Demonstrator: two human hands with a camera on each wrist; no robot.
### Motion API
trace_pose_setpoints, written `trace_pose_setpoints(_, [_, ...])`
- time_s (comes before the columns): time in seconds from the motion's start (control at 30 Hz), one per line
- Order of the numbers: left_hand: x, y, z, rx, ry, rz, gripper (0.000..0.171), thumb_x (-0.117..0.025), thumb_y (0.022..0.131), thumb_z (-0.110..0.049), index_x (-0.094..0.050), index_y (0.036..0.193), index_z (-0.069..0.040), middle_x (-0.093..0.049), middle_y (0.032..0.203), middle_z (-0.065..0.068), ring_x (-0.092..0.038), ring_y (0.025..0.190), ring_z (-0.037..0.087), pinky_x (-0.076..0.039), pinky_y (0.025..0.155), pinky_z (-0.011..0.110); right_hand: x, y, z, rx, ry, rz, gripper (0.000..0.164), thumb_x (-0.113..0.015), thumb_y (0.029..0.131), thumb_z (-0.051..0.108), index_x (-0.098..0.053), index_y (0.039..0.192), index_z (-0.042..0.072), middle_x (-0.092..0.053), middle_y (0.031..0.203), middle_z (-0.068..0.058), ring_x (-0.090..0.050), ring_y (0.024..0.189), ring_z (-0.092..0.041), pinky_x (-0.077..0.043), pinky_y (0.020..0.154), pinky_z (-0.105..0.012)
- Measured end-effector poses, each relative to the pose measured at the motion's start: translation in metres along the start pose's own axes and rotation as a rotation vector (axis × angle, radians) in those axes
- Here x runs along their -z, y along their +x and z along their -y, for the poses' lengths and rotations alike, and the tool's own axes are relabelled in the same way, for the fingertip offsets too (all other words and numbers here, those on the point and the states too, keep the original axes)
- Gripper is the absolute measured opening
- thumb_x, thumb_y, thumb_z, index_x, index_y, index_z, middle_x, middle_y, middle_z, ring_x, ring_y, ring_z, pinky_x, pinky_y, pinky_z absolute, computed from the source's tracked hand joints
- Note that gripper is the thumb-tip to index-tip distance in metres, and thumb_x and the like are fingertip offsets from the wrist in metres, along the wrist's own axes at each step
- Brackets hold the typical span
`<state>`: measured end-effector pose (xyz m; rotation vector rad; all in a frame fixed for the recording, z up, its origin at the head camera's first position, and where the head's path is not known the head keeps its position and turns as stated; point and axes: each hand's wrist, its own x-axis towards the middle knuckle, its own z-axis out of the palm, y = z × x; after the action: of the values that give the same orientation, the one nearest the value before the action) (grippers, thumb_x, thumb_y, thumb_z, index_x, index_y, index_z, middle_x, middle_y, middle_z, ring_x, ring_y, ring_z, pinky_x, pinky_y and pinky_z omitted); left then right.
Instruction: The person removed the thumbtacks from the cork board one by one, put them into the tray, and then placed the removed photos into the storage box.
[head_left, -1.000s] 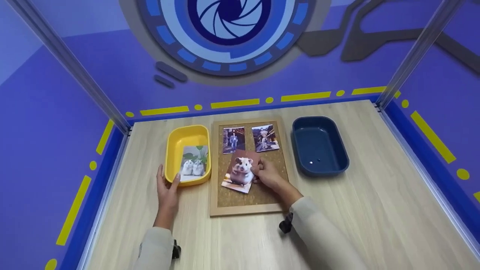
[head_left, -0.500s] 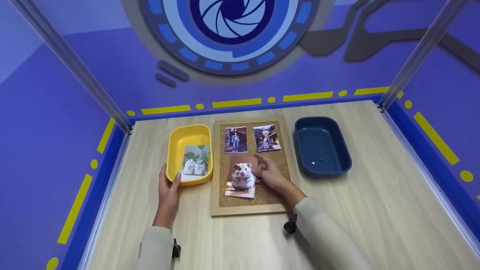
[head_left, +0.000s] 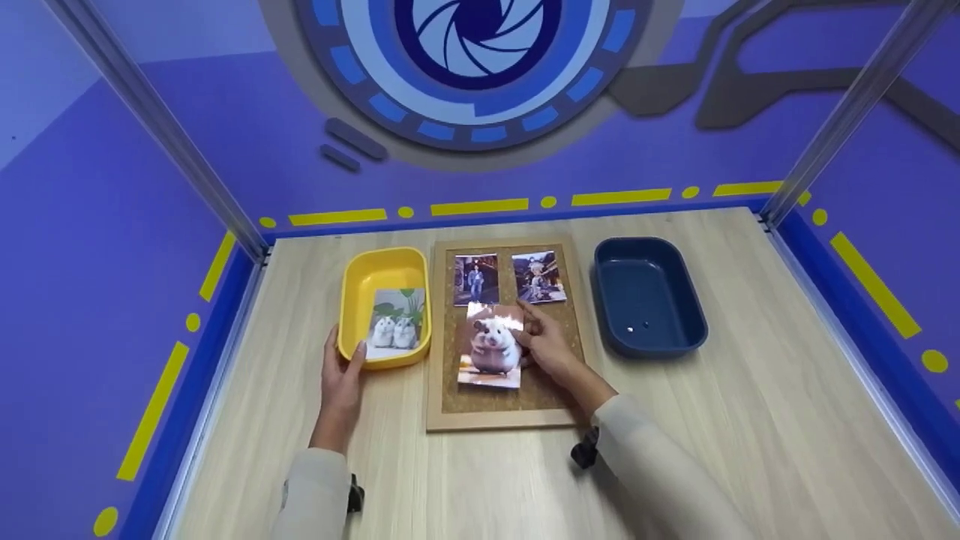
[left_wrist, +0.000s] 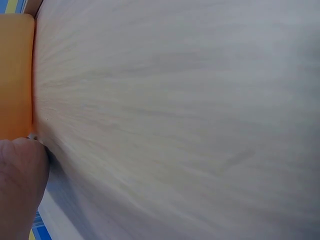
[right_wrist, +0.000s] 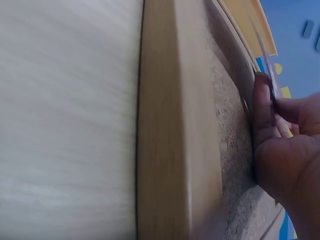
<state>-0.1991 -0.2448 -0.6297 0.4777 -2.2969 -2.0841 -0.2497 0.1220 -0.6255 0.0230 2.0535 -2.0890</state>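
Note:
My right hand (head_left: pixel 551 349) pinches the right edge of a hamster photo (head_left: pixel 491 349) between thumb and fingers. The photo is held just above the lower half of a wood-framed corkboard (head_left: pixel 480 401); in the right wrist view the photo (right_wrist: pixel 267 55) appears nearly edge-on, raised off the cork. Two photos of people stay on the board's upper part, a left one (head_left: pixel 476 279) and a right one (head_left: pixel 538 276). My left hand (head_left: pixel 343 386) holds the near left corner of a yellow plastic tray (head_left: pixel 360 281), thumb at the rim. Inside that tray lies a photo of two hamsters (head_left: pixel 396 326).
A dark blue tray (head_left: pixel 649 296) stands to the right of the corkboard. All of this rests on a pale wooden table (head_left: pixel 480 487). Blue-purple printed panels (head_left: pixel 225 150) wall off the back and both sides.
The hamster photo has turned from tilted to nearly upright and shows more glare now. My right hand keeps its pinch on the edge. My left hand stays at the yellow tray.

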Motion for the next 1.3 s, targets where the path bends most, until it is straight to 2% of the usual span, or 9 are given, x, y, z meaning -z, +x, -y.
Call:
trace_pose_setpoints(0.13, [0.002, 0.0, -0.001, 0.012, 0.0, 0.004, 0.075, -0.049, 0.112, -0.05, -0.007, 0.172, -0.039, -0.013, 0.182, -0.01, -0.016, 0.168, 0.013, -0.018, 0.139, 0.041, -0.004, 0.003, 0.004, 0.03, 0.066, -0.069, 0.071, -0.063, 0.1, -0.007, -0.04, 0.165, 0.008, -0.062, 0.082, -0.004, -0.062, 0.057, -0.014, -0.057, 0.043, -0.03])
trace_pose_setpoints(0.27, [0.003, 0.003, -0.001, 0.002, -0.015, 0.016, 0.075, -0.051, 0.113, -0.042, -0.007, 0.173, -0.036, -0.015, 0.182, -0.008, -0.017, 0.168, 0.013, -0.018, 0.139, 0.04, -0.011, 0.008, 0.014, 0.048, 0.104, -0.119, 0.07, -0.063, 0.098, -0.009, -0.042, 0.163, 0.006, -0.059, 0.079, -0.003, -0.06, 0.053, -0.014, -0.056, 0.042, -0.031])
trace_pose_setpoints(0.4, [0.003, 0.004, 0.0, 0.0, -0.009, 0.017, 0.079, -0.058, 0.111, -0.036, -0.008, 0.173, -0.036, -0.017, 0.181, -0.008, -0.018, 0.168, 0.014, -0.017, 0.139, 0.04, -0.023, 0.016, 0.027, 0.069, 0.117, -0.137, 0.07, -0.062, 0.097, -0.012, -0.043, 0.162, 0.004, -0.051, 0.076, 0.0, -0.056, 0.053, -0.011, -0.057, 0.043, -0.031])
trace_pose_setpoints(0.57, [0.0, 0.005, 0.0, -0.013, -0.003, -0.006, 0.081, -0.06, 0.11, -0.03, -0.009, 0.173, -0.035, -0.018, 0.181, -0.005, -0.019, 0.168, 0.017, -0.017, 0.139, 0.04, -0.043, 0.025, 0.042, 0.087, 0.131, -0.115, 0.074, -0.058, 0.093, -0.018, -0.043, 0.162, 0.005, -0.051, 0.078, -0.002, -0.057, 0.052, -0.012, -0.06, 0.045, -0.034])
trace_pose_setpoints(0.67, [-0.002, 0.004, 0.0, -0.014, -0.042, -0.016, 0.077, -0.056, 0.112, -0.026, -0.01, 0.173, -0.033, -0.019, 0.181, -0.006, -0.021, 0.167, 0.015, -0.02, 0.139, 0.038, -0.056, 0.029, 0.047, 0.081, 0.121, -0.094, 0.077, -0.056, 0.091, -0.02, -0.044, 0.162, 0.007, -0.053, 0.082, -0.003, -0.056, 0.053, -0.012, -0.061, 0.046, -0.036])
trace_pose_setpoints(0.87, [-0.004, 0.002, -0.004, 0.052, -0.164, -0.012, 0.065, -0.041, 0.116, -0.025, -0.011, 0.173, -0.034, -0.015, 0.181, -0.011, -0.018, 0.167, 0.009, -0.019, 0.139, 0.034, -0.08, 0.036, 0.048, 0.08, 0.119, -0.075, 0.073, -0.056, 0.094, -0.018, -0.043, 0.162, 0.005, -0.053, 0.083, -0.002, -0.056, 0.052, -0.012, -0.062, 0.048, -0.037])
trace_pose_setpoints(0.97, [-0.004, 0.002, -0.007, 0.077, -0.156, -0.008, 0.061, -0.035, 0.118, -0.03, -0.011, 0.173, -0.035, -0.013, 0.182, -0.012, -0.014, 0.168, 0.008, -0.016, 0.139, 0.035, -0.09, 0.039, 0.048, 0.083, 0.101, -0.089, 0.073, -0.056, 0.093, -0.018, -0.044, 0.162, 0.006, -0.053, 0.082, -0.002, -0.055, 0.053, -0.011, -0.063, 0.049, -0.037])
trace_pose_setpoints(1.17, [-0.002, 0.003, -0.006, 0.094, -0.164, -0.004, 0.058, -0.028, 0.118, -0.036, -0.01, 0.173, -0.036, -0.01, 0.182, -0.014, -0.01, 0.168, 0.007, -0.012, 0.14, 0.034, -0.11, 0.049, 0.046, 0.071, 0.039, -0.13, 0.073, -0.055, 0.092, -0.016, -0.047, 0.161, 0.007, -0.051, 0.081, 0.0, -0.054, 0.06, -0.01, -0.066, 0.059, -0.051])
trace_pose_setpoints(1.3, [0.0, -0.002, -0.013, 0.099, -0.112, -0.007, 0.056, -0.024, 0.118, -0.038, -0.01, 0.173, -0.038, -0.009, 0.182, -0.015, -0.005, 0.169, 0.007, -0.008, 0.14, 0.037, -0.121, 0.056, 0.047, 0.066, 0.014, -0.152, 0.073, -0.057, 0.092, -0.014, -0.049, 0.16, 0.01, -0.05, 0.078, 0.001, -0.054, 0.058, -0.009, -0.066, 0.064, -0.057])
